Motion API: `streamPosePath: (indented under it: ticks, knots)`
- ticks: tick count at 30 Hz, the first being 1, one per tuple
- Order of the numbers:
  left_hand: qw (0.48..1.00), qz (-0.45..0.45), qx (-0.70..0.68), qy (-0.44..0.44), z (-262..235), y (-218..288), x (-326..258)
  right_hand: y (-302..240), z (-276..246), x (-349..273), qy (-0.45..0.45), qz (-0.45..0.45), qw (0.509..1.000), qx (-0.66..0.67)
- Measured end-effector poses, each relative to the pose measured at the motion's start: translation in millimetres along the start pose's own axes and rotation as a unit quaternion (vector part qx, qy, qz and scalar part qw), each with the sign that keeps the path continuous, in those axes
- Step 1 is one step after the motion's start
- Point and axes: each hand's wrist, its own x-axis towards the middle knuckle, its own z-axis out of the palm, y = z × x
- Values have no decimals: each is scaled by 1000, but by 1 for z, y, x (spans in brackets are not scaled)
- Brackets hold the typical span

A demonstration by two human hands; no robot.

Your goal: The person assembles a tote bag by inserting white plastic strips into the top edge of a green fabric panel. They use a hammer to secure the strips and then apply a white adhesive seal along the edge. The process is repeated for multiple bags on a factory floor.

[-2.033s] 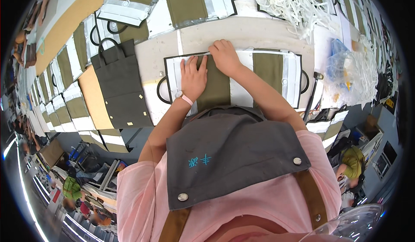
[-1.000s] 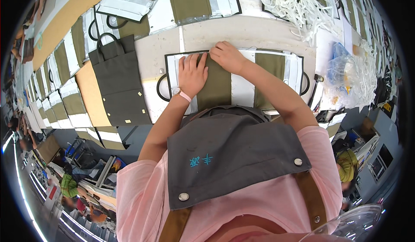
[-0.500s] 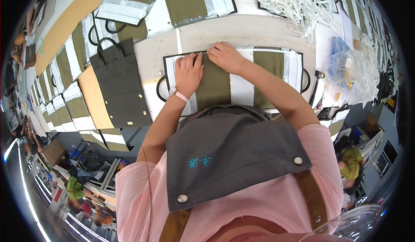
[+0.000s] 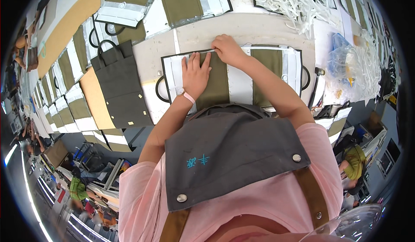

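Before me on the table lies a flat bag piece (image 4: pixel 240 83) with olive and white bands, dark edging along its far side and a black loop handle at each end. My left hand (image 4: pixel 196 74) rests flat on it, fingers spread over a white band and the olive band beside it. At the far edge my right hand (image 4: pixel 230 51) has its fingers curled and pinched together on the dark edging, just right of the left fingertips. The near side of the piece is hidden behind my apron.
A finished-looking black bag (image 4: pixel 119 84) lies to the left. Similar olive and white pieces (image 4: pixel 181 4) lie beyond and far left. White strips (image 4: pixel 294 4) are heaped at far right, near clear plastic bags (image 4: pixel 341 67). A black-handled tool (image 4: pixel 317 80) lies right.
My left hand has slid right across the piece toward my right hand. The right hand has shifted slightly right and farther away along the edge.
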Motion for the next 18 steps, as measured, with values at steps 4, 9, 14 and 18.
streamPosePath:
  ticks: [4,9,14,18]
  knots:
    - [1000,1,6,2,0,-1,3,-2,-5,-6,12,-42,999,-30]
    - [1000,0,26,-3,-2,-1,5,0,-9,-14,36,-98,992,-67]
    - [1000,-2,7,-4,-4,-3,6,1,-12,-21,-4,-160,976,-145]
    - [1000,2,15,2,-5,-3,7,4,-10,-23,13,-171,973,-152]
